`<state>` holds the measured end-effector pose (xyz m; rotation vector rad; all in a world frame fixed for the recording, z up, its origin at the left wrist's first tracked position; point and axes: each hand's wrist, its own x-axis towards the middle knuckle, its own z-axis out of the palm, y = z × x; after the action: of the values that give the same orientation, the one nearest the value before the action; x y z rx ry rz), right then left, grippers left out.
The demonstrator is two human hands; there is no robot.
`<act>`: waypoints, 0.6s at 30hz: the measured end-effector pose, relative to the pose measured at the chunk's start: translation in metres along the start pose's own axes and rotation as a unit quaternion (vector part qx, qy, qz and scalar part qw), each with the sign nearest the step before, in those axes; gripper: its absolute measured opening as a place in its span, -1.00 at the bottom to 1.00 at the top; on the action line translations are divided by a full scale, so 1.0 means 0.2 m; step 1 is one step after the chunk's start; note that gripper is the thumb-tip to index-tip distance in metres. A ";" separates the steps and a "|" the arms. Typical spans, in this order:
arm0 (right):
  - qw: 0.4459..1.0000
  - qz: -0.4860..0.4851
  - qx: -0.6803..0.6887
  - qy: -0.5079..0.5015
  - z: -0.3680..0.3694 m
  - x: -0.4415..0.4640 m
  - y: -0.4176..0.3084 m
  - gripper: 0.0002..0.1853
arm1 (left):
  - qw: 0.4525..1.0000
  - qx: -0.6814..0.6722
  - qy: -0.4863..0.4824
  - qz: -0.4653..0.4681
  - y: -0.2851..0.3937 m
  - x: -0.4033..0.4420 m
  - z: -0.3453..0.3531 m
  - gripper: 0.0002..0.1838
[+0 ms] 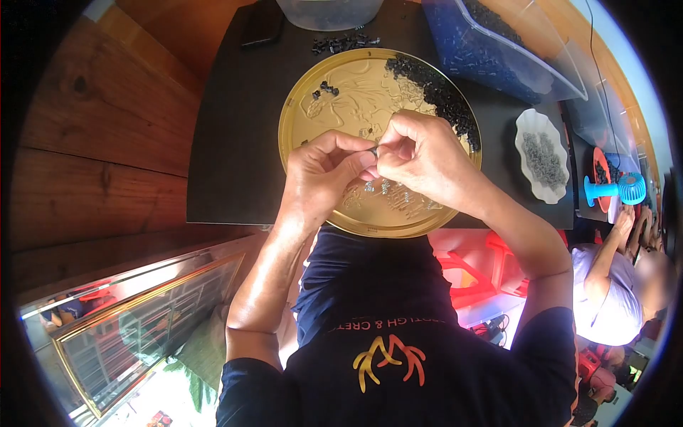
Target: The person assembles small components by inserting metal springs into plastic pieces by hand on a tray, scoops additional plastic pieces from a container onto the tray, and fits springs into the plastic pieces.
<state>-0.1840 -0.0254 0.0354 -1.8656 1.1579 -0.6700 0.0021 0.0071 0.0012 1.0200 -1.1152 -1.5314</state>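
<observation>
With left hand (320, 169) and right hand (430, 151), gripping a small dark piece (373, 151) in pinched fingers, above the gold tray (334, 121). Within the tray, near black pieces (449, 99) heaped along the far right rim and clear pieces (409, 203) scattered nearer the body. Beyond, on the dark table (235, 142), to the right, beside a white dish (541, 158) of small pieces.

Pc (373, 151) btwn hands (318, 168) mostly hidden
</observation>
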 end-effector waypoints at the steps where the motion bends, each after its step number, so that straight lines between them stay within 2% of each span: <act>1: 1.000 0.014 0.020 -0.006 -0.01 0.00 0.01 -0.83 | 1.000 -0.003 -0.001 0.002 0.00 0.00 0.00 -0.87; 5: 0.979 0.068 0.180 -0.071 -0.06 0.00 0.03 -0.89 | 1.000 0.014 0.004 0.022 0.03 -0.01 0.02 -0.86; 6: 0.967 0.100 0.210 -0.108 -0.09 0.01 0.05 -0.83 | 0.999 0.026 0.007 0.030 0.03 -0.01 0.02 -0.85; 7: 0.954 0.097 0.255 -0.127 -0.10 0.01 0.07 -0.81 | 0.989 0.105 0.007 0.101 0.06 -0.02 0.02 -0.83; 9: 0.921 0.092 0.342 -0.163 -0.11 0.01 0.11 -0.75 | 0.936 0.258 0.004 0.239 0.11 -0.02 0.01 -0.80; 12: 0.861 0.068 0.457 -0.213 -0.08 -0.01 0.12 -0.70 | 0.909 0.253 -0.008 0.332 0.09 -0.01 0.00 -0.80; 18: 0.779 0.036 0.558 -0.286 0.01 -0.03 0.15 -0.58 | 0.891 0.266 -0.046 0.364 0.11 -0.03 0.01 -0.81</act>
<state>-0.1988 -0.0257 0.0094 -0.8511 0.2488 -0.4954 0.0064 0.0097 0.0235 0.7286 -1.7913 -0.6780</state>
